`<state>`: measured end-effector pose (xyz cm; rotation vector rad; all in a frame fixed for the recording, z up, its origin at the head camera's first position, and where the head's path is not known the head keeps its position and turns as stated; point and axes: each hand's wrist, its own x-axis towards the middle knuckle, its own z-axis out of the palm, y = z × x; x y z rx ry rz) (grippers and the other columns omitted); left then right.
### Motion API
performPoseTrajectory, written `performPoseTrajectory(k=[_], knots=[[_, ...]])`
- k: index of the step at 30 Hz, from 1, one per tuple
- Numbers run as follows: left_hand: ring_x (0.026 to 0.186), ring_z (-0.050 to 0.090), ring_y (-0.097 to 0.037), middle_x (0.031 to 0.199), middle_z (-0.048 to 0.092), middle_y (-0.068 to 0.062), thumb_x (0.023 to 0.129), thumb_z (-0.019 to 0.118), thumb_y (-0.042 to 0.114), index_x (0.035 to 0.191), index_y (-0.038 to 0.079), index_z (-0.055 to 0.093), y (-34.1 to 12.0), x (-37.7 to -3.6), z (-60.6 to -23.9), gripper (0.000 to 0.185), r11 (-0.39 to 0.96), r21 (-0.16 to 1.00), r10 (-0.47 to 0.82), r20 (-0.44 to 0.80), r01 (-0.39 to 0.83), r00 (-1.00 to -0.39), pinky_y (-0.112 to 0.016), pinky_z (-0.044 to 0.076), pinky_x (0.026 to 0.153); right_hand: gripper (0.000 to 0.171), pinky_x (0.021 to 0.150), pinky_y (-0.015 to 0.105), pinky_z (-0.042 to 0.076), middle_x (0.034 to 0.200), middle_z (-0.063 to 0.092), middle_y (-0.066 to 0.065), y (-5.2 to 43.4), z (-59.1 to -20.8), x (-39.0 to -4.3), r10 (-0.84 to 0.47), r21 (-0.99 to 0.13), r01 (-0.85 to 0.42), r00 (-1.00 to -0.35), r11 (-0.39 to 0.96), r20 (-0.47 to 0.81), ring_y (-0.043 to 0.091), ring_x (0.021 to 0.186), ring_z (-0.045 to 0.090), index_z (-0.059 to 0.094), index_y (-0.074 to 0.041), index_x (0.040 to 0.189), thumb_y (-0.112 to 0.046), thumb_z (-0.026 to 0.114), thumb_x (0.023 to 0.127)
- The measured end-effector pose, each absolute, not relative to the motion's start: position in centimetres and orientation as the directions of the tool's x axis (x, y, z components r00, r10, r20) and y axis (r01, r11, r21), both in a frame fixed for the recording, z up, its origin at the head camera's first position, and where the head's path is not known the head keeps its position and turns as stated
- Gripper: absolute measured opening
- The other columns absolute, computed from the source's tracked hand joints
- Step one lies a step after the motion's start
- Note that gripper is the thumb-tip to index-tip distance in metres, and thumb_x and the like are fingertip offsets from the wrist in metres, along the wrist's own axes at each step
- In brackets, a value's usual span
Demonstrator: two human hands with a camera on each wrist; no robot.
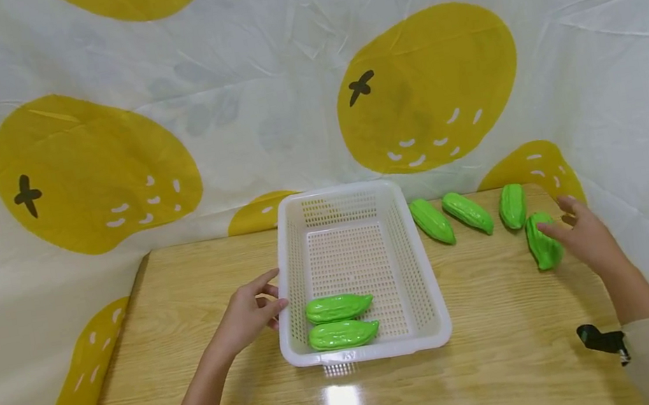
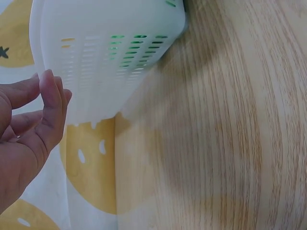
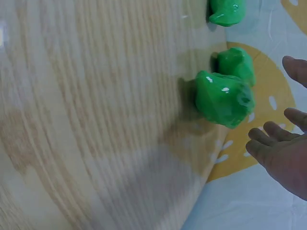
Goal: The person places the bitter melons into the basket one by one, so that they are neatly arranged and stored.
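Note:
A white plastic basket (image 1: 417, 265) with slotted walls stands mid-table. Two glossy green, ridged gourds (image 1: 340, 308) with pointed tips lie side by side in its near end. At the basket's left rim is my left hand (image 1: 250, 311), thumb and fingertips right against the edge, fingers loosely bent; the left wrist view has this hand (image 2: 36, 120) beside the outer wall (image 2: 91, 62). Over on the right, my right hand (image 1: 587, 239) reaches with spread fingers to the nearest loose gourd (image 1: 542, 242). In the right wrist view a gap shows between the fingers (image 3: 261, 143) and that gourd (image 3: 223, 98).
Three more green gourds lie behind, one close to the basket's right side (image 1: 431, 221), one beside it (image 1: 468, 213) and one farther right (image 1: 513, 206). The wooden table (image 1: 500, 344) ends at a white fabric backdrop (image 1: 263, 134) with yellow fruit prints.

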<state>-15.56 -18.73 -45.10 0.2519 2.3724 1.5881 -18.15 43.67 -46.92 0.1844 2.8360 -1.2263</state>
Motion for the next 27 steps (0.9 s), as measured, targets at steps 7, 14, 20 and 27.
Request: performPoseTrajectory(k=[7, 14, 20, 27], knots=[[0.077, 0.066, -0.021, 0.114, 0.061, -0.022, 0.098, 0.069, 0.003, 0.157, 0.002, 0.041, -18.7, -15.6, -45.1, 0.065, 0.385, 0.923, 0.29, -0.124, -0.003, -0.949, -0.034, 0.065, 0.059, 0.099, 0.105, 0.08, 0.035, 0.159, 0.005, 0.046, 44.2, -49.2, -19.2, 0.109, -0.676, 0.179, -0.983, 0.715, -0.145, 0.068, 0.14, 0.021, -0.008, 0.008, 0.16, -0.049, 0.052, 0.106], [0.076, 0.066, -0.021, 0.114, 0.062, -0.022, 0.098, 0.069, 0.004, 0.157, 0.002, 0.041, -18.7, -15.5, -45.1, 0.065, 0.387, 0.922, 0.291, -0.128, -0.006, -0.948, -0.042, 0.066, 0.062, 0.11, 0.108, 0.08, 0.031, 0.154, 0.015, 0.05, 44.4, -50.1, -19.6, 0.146, -0.629, 0.24, -0.969, 0.739, -0.198, 0.07, 0.138, 0.022, -0.009, 0.01, 0.159, -0.058, 0.055, 0.101], [0.074, 0.065, -0.02, 0.114, 0.061, -0.022, 0.098, 0.069, 0.003, 0.157, 0.002, 0.041, -18.7, -15.5, -45.1, 0.065, 0.387, 0.922, 0.287, -0.135, -0.014, -0.948, -0.042, 0.066, 0.062, 0.112, 0.109, 0.08, 0.029, 0.152, 0.012, 0.053, 44.0, -49.6, -19.4, 0.159, -0.581, 0.29, -0.951, 0.761, -0.266, 0.071, 0.137, 0.019, -0.008, 0.016, 0.156, -0.06, 0.053, 0.101], [0.074, 0.064, -0.02, 0.114, 0.061, -0.021, 0.098, 0.069, 0.002, 0.156, 0.001, 0.041, -18.5, -15.5, -44.9, 0.065, 0.393, 0.919, 0.282, -0.134, -0.013, -0.95, -0.04, 0.065, 0.061, 0.109, 0.111, 0.078, 0.03, 0.15, 0.011, 0.054, 43.6, -49.3, -19.3, 0.183, -0.565, 0.332, -0.935, 0.755, -0.305, 0.07, 0.137, 0.02, -0.002, 0.022, 0.153, -0.059, 0.05, 0.102]])
